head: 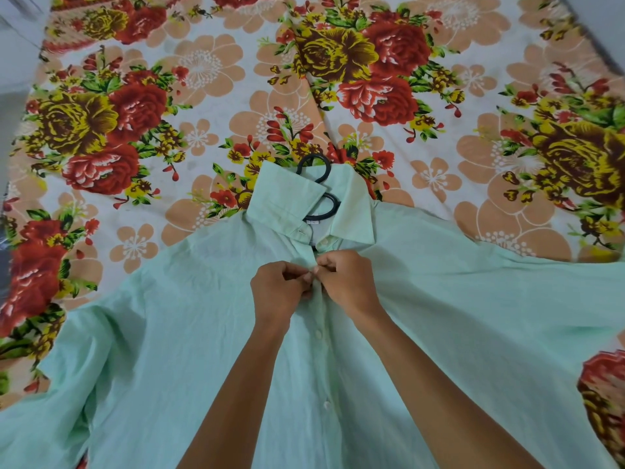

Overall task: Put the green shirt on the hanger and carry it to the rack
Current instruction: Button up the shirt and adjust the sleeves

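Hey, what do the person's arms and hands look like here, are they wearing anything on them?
Both forearms are bare all the way to the bottom edge of the picture: no sleeve or cuff shows. The left hand and right hand wear no gloves, and no watch, bracelet or ring can be seen. The fingers have short, unpainted nails where they show.

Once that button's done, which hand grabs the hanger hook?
Probably right. Both hands, left and right, pinch the shirt placket below the collar; the hook lies straight ahead, marginally nearer the right hand. Close call.
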